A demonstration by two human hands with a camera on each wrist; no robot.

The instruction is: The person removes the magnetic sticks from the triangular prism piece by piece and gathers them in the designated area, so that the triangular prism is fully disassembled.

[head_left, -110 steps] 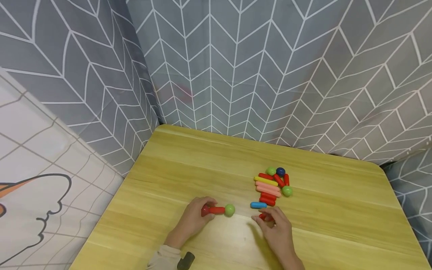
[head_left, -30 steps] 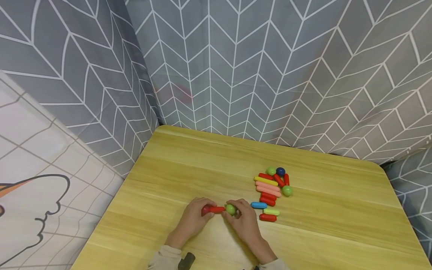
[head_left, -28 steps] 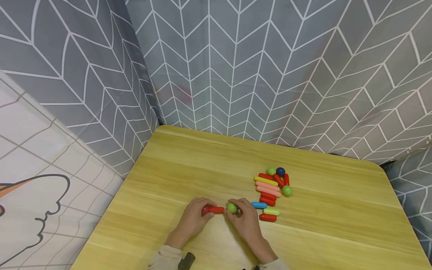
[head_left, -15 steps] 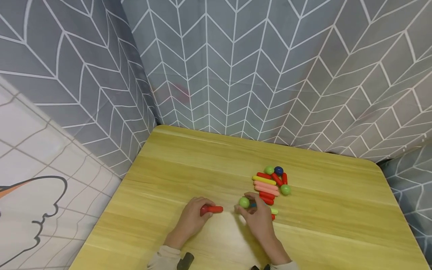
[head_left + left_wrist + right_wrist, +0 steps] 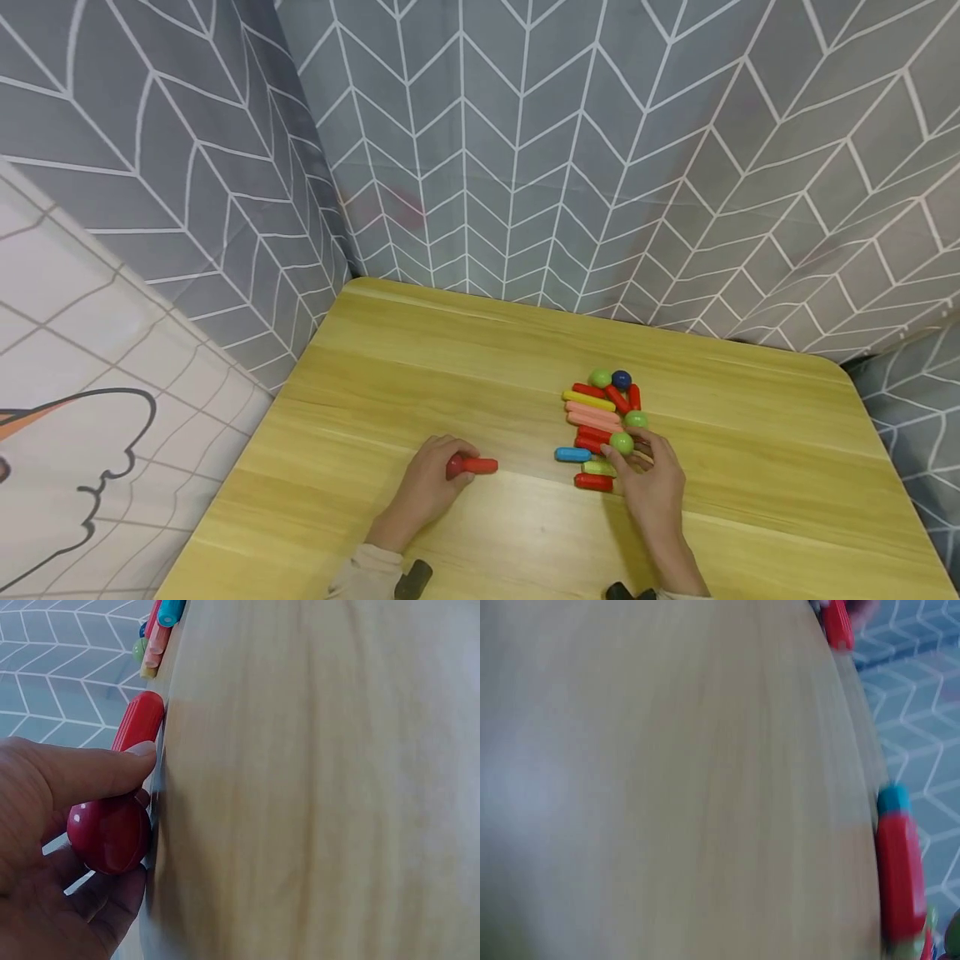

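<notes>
My left hand (image 5: 426, 485) pinches a glossy red ball (image 5: 110, 836) with a short ridged red rod (image 5: 140, 720) extending from it; the rod points right, low at the table surface. On the right, my right hand (image 5: 656, 487) holds a light green ball (image 5: 621, 443) between thumb and fingers, in front of the group of rods. Near that hand lie a blue rod (image 5: 573, 454), a yellow-green rod (image 5: 598, 468) partly covered by the fingers, and a red rod (image 5: 593, 482). The right wrist view is blurred and barely shows the hand.
Farther back on the wooden table (image 5: 420, 358) lie a yellow rod (image 5: 588, 402), pink rods (image 5: 592, 412), several red rods, a dark blue ball (image 5: 621, 379) and green balls (image 5: 600, 378). A grey patterned curtain (image 5: 480, 167) borders the table's back.
The right hand laid down the red rod near the blue one, then took the green ball off the end of the left hand's red rod and carried it right. The left hand stays put.
</notes>
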